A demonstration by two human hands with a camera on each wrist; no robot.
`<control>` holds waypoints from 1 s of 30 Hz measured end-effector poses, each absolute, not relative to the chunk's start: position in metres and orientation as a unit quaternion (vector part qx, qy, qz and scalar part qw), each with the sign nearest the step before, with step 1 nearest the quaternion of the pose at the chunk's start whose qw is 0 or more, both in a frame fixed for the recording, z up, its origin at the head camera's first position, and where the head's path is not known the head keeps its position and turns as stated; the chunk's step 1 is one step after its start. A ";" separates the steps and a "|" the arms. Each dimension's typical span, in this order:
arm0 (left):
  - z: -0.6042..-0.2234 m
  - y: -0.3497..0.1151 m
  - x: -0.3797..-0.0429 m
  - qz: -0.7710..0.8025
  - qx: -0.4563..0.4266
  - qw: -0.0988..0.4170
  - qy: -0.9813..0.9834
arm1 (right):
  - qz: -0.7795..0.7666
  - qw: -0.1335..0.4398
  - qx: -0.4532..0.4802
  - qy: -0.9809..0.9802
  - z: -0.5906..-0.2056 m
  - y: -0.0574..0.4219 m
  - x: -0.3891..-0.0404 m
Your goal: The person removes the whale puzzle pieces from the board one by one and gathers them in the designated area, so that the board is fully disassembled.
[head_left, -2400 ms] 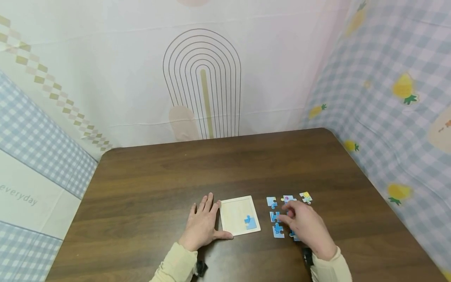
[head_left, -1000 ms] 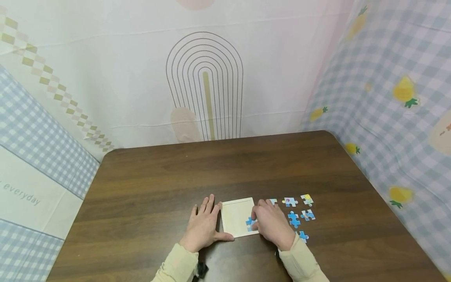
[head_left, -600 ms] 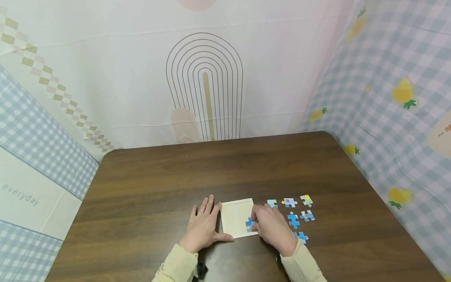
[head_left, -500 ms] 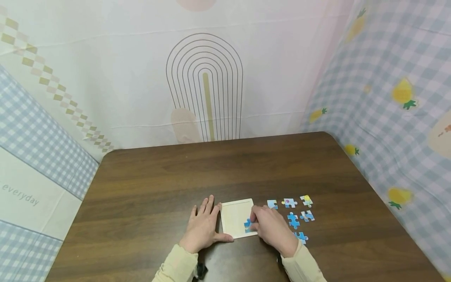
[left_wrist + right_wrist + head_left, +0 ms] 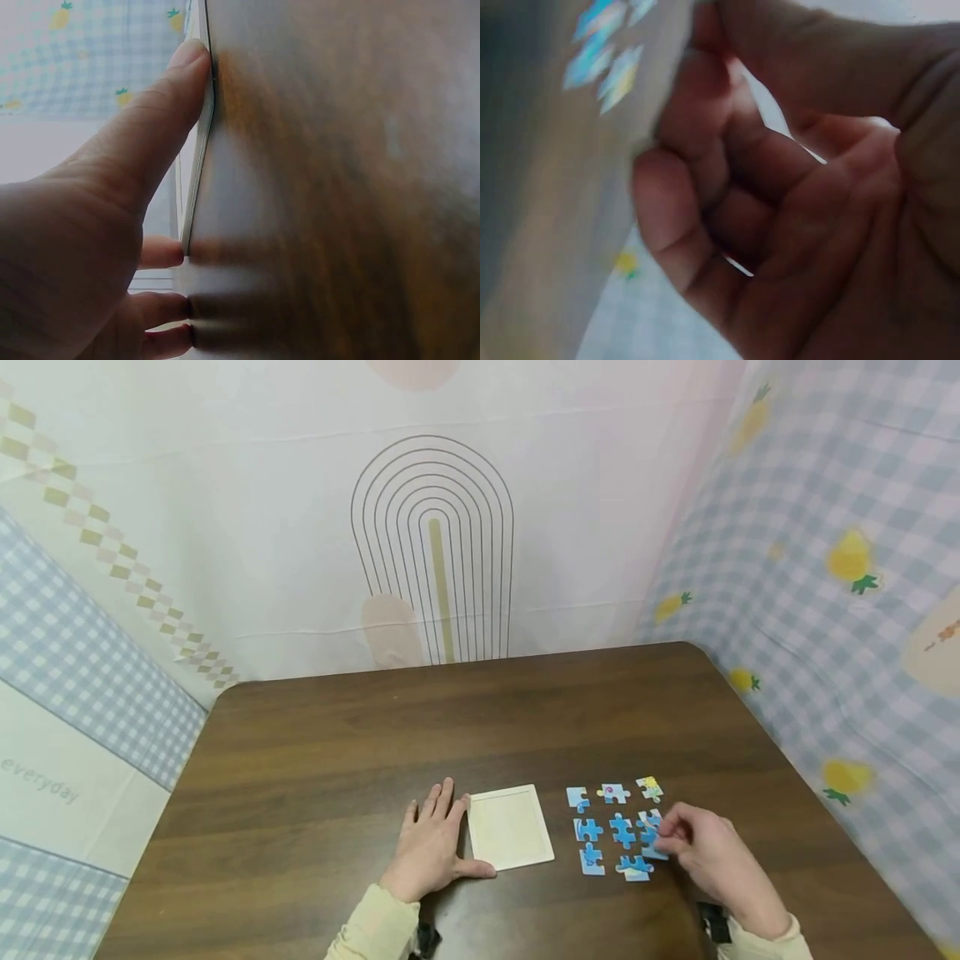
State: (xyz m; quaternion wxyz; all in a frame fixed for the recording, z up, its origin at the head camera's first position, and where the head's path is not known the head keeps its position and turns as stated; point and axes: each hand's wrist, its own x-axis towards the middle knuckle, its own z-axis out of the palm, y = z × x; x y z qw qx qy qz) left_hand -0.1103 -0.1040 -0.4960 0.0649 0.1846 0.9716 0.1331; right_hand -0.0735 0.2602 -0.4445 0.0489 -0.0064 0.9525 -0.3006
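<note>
My left hand (image 5: 429, 847) lies spread on the table at the left side of a square, light wooden puzzle tray (image 5: 510, 827). Its thumb touches the tray's near edge and its index finger the left edge; the left wrist view shows the thumb (image 5: 161, 112) against the thin rim. The tray's pale bottom shows. Farther right, my right hand (image 5: 708, 852) pinches a blue jigsaw piece (image 5: 655, 852) between thumb and curled fingers, low over the table or on it; I cannot tell which. In the right wrist view the fingertips' hold is out of sight.
Several blue jigsaw pieces (image 5: 622, 832) lie in loose rows between the tray and my right hand. One corner piece (image 5: 649, 788) with yellow is farthest back. The dark wooden table (image 5: 450, 718) runs back to a patterned cloth (image 5: 570, 527).
The blue piece is out of the tray's near right corner. My right hand has carried it to the right, to the end of the near row. The left hand stays put.
</note>
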 end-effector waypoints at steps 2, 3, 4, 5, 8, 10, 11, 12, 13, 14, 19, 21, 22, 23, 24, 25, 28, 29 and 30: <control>-0.496 -0.105 -0.110 0.132 0.186 0.066 0.971 | -0.295 0.082 0.015 0.952 -0.450 0.273 -0.070; -0.496 -0.105 -0.110 0.131 0.187 0.066 0.971 | -0.293 0.092 0.021 0.952 -0.453 0.278 -0.069; -0.496 -0.105 -0.110 0.134 0.187 0.066 0.971 | -0.291 0.098 0.027 0.951 -0.456 0.282 -0.068; -0.495 -0.105 -0.110 0.136 0.188 0.066 0.971 | -0.289 0.100 0.030 0.952 -0.458 0.285 -0.068; -0.495 -0.104 -0.110 0.137 0.186 0.065 0.971 | -0.284 0.099 0.034 0.953 -0.462 0.288 -0.068; -0.496 -0.104 -0.111 0.137 0.184 0.065 0.971 | -0.276 0.101 0.039 0.955 -0.463 0.288 -0.069; -0.496 -0.104 -0.111 0.135 0.184 0.065 0.971 | -0.273 0.103 0.040 0.956 -0.463 0.288 -0.070; -0.496 -0.104 -0.111 0.134 0.184 0.066 0.972 | -0.270 0.105 0.042 0.956 -0.464 0.288 -0.070; -0.496 -0.104 -0.111 0.133 0.183 0.067 0.972 | -0.266 0.106 0.043 0.957 -0.465 0.288 -0.071; -0.495 -0.104 -0.111 0.133 0.184 0.066 0.972 | -0.261 0.108 0.044 0.958 -0.466 0.287 -0.071; -0.495 -0.105 -0.111 0.134 0.181 0.069 0.972 | -0.253 0.114 0.045 0.960 -0.467 0.285 -0.073; -0.495 -0.105 -0.111 0.130 0.180 0.070 0.972 | -0.252 0.113 0.044 0.960 -0.467 0.283 -0.075; -0.495 -0.105 -0.111 0.129 0.180 0.069 0.973 | -0.253 0.114 0.045 0.960 -0.467 0.283 -0.076; -0.495 -0.105 -0.111 0.128 0.180 0.068 0.973 | -0.251 0.115 0.046 0.960 -0.468 0.282 -0.077; -0.495 -0.105 -0.111 0.127 0.180 0.067 0.973 | -0.252 0.115 0.048 0.960 -0.468 0.282 -0.078; -0.495 -0.105 -0.111 0.127 0.179 0.065 0.973 | -0.251 0.116 0.049 0.960 -0.468 0.282 -0.079; -0.496 -0.106 -0.111 0.130 0.177 0.066 0.973 | -0.258 0.113 0.047 0.958 -0.468 0.281 -0.080; -0.496 -0.106 -0.111 0.131 0.176 0.069 0.973 | -0.262 0.105 0.043 0.958 -0.467 0.281 -0.080; -0.496 -0.107 -0.111 0.135 0.176 0.072 0.973 | -0.266 0.096 0.040 0.958 -0.466 0.280 -0.080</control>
